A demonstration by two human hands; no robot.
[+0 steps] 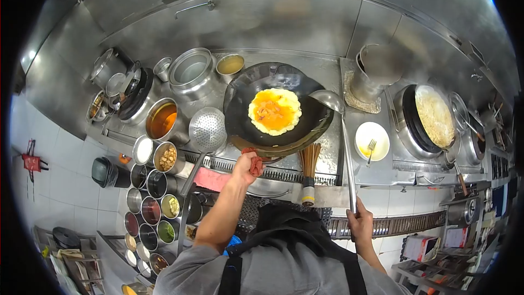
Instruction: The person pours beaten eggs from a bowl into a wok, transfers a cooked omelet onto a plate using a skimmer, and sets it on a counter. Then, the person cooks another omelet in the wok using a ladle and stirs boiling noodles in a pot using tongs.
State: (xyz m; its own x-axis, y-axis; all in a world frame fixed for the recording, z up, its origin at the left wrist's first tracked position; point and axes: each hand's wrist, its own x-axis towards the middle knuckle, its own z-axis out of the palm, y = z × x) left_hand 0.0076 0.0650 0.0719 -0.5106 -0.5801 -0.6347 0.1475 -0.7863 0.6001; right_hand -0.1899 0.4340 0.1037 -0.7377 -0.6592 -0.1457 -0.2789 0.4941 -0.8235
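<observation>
My left hand (pixel 248 167) is closed round a red cloth (pixel 256 165) at the near rim of a black wok (pixel 314 123). Inside the wok lies a round of egg (pixel 274 111), yellow and puffed at the edge, orange and wet-looking in the middle. My right hand (pixel 360 219) grips the handle of a long metal ladle (pixel 349 158), whose bowl (pixel 327 100) is over the wok's right rim. A white bowl (pixel 372 141) with a fork in it stands to the right of the ladle handle.
A skimmer (pixel 207 130) lies left of the wok, near a pot of orange-brown liquid (pixel 162 120). Several ingredient tins (pixel 150 210) stand at lower left. A bamboo brush (pixel 309 169) sits at the front edge. Noodles (pixel 434 116) fill a pan at right.
</observation>
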